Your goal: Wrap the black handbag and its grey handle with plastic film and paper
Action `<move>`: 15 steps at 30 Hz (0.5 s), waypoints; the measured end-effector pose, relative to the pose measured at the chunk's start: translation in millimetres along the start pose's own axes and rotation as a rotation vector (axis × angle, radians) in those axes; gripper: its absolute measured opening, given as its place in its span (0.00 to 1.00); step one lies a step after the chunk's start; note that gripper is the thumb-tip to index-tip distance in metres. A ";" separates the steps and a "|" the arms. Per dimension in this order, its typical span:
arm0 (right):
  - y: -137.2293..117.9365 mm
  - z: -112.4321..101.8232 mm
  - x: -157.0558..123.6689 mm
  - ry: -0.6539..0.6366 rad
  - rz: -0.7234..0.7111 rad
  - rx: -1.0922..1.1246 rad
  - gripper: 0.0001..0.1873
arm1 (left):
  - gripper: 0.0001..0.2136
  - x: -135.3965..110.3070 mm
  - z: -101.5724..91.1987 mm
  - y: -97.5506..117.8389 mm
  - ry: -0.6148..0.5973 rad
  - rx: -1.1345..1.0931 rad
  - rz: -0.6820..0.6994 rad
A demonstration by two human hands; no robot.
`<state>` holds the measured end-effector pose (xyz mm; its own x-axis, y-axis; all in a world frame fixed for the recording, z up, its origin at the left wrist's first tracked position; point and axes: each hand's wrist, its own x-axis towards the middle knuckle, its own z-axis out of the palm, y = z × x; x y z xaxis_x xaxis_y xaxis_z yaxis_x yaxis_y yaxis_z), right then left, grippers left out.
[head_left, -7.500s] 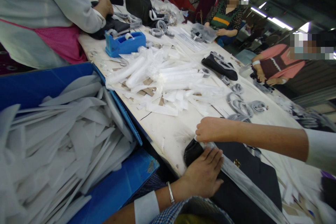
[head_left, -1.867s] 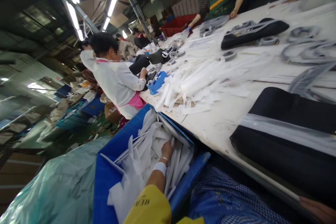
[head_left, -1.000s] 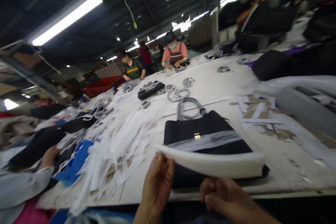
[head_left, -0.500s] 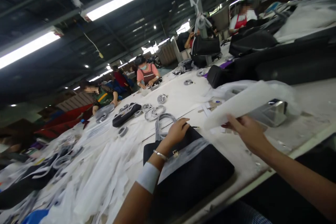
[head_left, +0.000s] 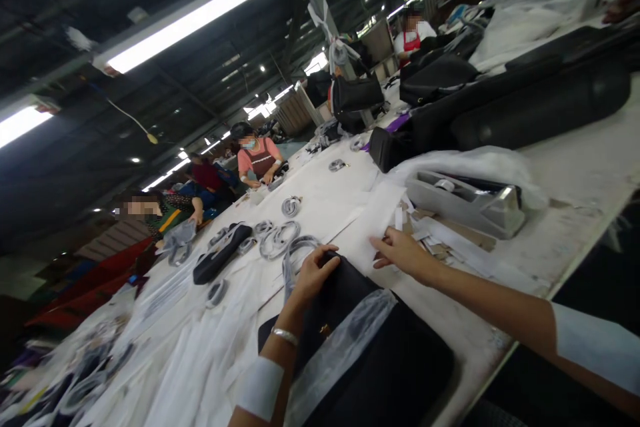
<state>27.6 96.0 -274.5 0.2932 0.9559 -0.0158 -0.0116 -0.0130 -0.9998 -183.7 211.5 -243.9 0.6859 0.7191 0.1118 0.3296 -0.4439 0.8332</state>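
A black handbag [head_left: 387, 350] lies on the table in front of me, with a translucent strip [head_left: 345, 340] across it and a small gold clasp [head_left: 325, 329]. Its grey-wrapped handle [head_left: 289, 265] loops out beyond the far edge. My left hand [head_left: 314, 275] has its fingers curled over that far edge, gripping the bag. To the right of the bag, my right hand [head_left: 407, 257] has thumb and fingers bent together at the edge of a soft white wrapping sheet [head_left: 377, 210]. The exact pinch is blurred.
A clear tape dispenser [head_left: 467, 203] stands at right among paper scraps [head_left: 443, 240]. Wrapped strap coils [head_left: 291, 206] and a dark pouch [head_left: 223, 253] lie farther off. Black bags [head_left: 540, 97] are piled at back right. Co-workers [head_left: 259, 157] work across the table.
My right hand has moved left, closer to the bag, and the white sheet has come down with it, uncovering the tape dispenser. My left hand stays on the bag while the view shifts.
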 end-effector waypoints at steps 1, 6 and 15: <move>-2.0 -0.9 0.0 -0.093 0.020 -0.053 0.11 | 0.15 -2.3 3.7 -0.9 0.043 -0.025 0.006; -22.3 -9.4 9.9 -0.581 0.126 -0.359 0.12 | 0.12 -3.5 23.2 -5.5 0.113 -0.125 0.051; -31.3 -4.2 8.0 -0.671 0.217 -0.511 0.10 | 0.15 -3.8 40.3 -18.5 0.187 -0.241 0.025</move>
<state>34.3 102.8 -243.4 -0.2932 0.8859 -0.3596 0.4756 -0.1911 -0.8587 -166.3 195.4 -281.5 0.5526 0.8058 0.2127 0.1353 -0.3386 0.9311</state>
